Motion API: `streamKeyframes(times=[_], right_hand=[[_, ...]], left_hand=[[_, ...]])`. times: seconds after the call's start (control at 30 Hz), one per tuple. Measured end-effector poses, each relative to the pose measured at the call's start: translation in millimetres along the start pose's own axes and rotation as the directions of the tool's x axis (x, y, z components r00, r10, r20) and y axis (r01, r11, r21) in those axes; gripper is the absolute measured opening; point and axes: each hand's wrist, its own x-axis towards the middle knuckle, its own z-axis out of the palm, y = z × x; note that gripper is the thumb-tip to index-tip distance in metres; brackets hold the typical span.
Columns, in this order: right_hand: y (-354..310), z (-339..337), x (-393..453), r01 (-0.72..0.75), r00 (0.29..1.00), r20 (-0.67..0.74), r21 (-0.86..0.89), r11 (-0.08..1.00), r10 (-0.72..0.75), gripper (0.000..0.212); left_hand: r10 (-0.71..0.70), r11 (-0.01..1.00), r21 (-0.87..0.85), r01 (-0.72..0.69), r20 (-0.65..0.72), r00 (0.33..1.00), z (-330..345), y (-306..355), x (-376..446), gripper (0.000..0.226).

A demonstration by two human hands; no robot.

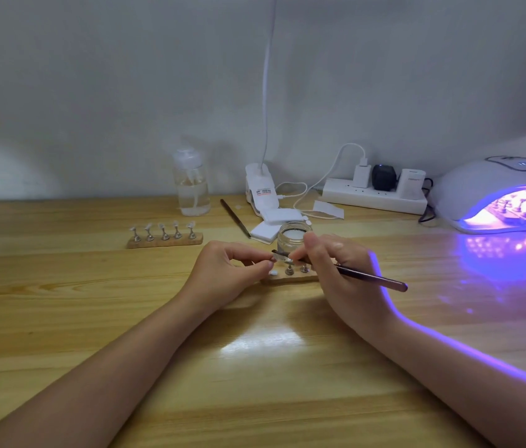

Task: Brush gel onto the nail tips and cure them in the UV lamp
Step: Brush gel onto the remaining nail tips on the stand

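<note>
My left hand (232, 270) pinches a small nail tip stand at its fingertips, just above a wooden holder (287, 279) with metal pegs. My right hand (339, 270) grips a thin dark gel brush (374, 279), whose bristle end touches the pinched nail tip. Right behind the hands stands a small open glass gel jar (292, 236). A second wooden holder (164, 236) with several nail tips stands to the left. The white UV lamp (500, 195) glows purple at the right, and another holder with tips (513, 210) sits inside it.
A clear pump bottle (192, 185) stands at the back. A second brush (235, 218), white cotton pads (271, 226), a clip lamp base (260, 189) and a power strip (374, 195) with plugs and cables lie along the wall on the wooden table (93, 318).
</note>
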Motion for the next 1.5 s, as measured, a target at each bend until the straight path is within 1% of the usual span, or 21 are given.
streamKeyframes(times=[0.2, 0.3, 0.37, 0.47, 0.53, 0.7, 0.83, 0.93, 1.03, 1.13, 1.23, 1.4, 1.5], right_hand=[[0.1, -1.2, -2.9, -0.051, 0.998, -0.016, 0.101, 0.994, 0.053, 0.040], [-0.9, -1.1, -2.9, -0.068, 0.996, -0.043, 0.136, 0.988, 0.074, 0.041], [-1.6, -1.1, -2.3, -0.052, 0.997, -0.044, 0.105, 0.993, 0.057, 0.039], [-2.1, -0.9, -0.5, -0.024, 1.000, -0.017, 0.035, 0.999, 0.024, 0.032], [-0.9, -0.6, 0.2, -0.024, 1.000, -0.007, 0.024, 0.999, 0.024, 0.031], [1.0, -0.7, -1.8, -0.080, 0.996, -0.024, 0.113, 0.990, 0.083, 0.040], [-1.1, -0.9, -2.4, -0.061, 0.996, -0.055, 0.169, 0.984, 0.071, 0.041], [-2.6, -1.2, -0.3, -0.056, 0.995, -0.079, 0.114, 0.992, 0.066, 0.038], [-2.1, -0.8, 0.6, -0.034, 0.997, -0.060, 0.044, 0.998, 0.037, 0.031], [-0.2, -0.9, 0.0, -0.033, 0.998, -0.044, 0.034, 0.999, 0.034, 0.031], [0.0, -0.6, -0.5, -0.066, 0.997, -0.042, 0.087, 0.994, 0.070, 0.035], [-1.9, 0.0, -2.3, -0.090, 0.994, -0.037, 0.202, 0.975, 0.100, 0.041], [-1.9, -0.9, -1.8, -0.107, 0.991, -0.065, 0.183, 0.977, 0.121, 0.040]], left_hand=[[-0.007, 1.000, -0.008, 0.007, -0.004, 1.000, 0.6, 0.6, -0.3, 0.014], [-0.005, 1.000, -0.020, 0.005, -0.004, 1.000, 0.4, 1.0, -0.7, 0.020], [-0.008, 1.000, -0.018, 0.008, -0.002, 1.000, 0.1, 0.1, -0.5, 0.023], [-0.007, 1.000, -0.019, 0.008, 0.009, 1.000, -0.1, -2.0, 0.4, 0.018], [-0.009, 1.000, -0.029, 0.009, 0.008, 1.000, -0.3, -2.7, 0.9, 0.016], [0.015, 0.999, -0.038, -0.014, 0.014, 1.000, -0.6, -3.7, 0.9, 0.022], [0.035, 0.998, -0.045, -0.034, 0.014, 0.999, -0.7, -4.8, 2.1, 0.022], [0.059, 0.996, -0.061, -0.058, 0.026, 0.998, -0.3, -5.6, 2.9, 0.023], [0.079, 0.993, -0.087, -0.076, 0.041, 0.996, 0.4, -6.0, 2.4, 0.024], [0.092, 0.993, -0.083, -0.089, 0.036, 0.995, 0.8, -6.4, 2.9, 0.024], [0.085, 0.994, -0.077, -0.083, 0.021, 0.996, 1.0, -6.7, 3.4, 0.023], [0.073, 0.993, -0.098, -0.069, 0.037, 0.997, 0.7, -6.6, 2.6, 0.025], [0.068, 0.994, -0.090, -0.065, 0.029, 0.997, 0.8, -6.1, 2.6, 0.022]])
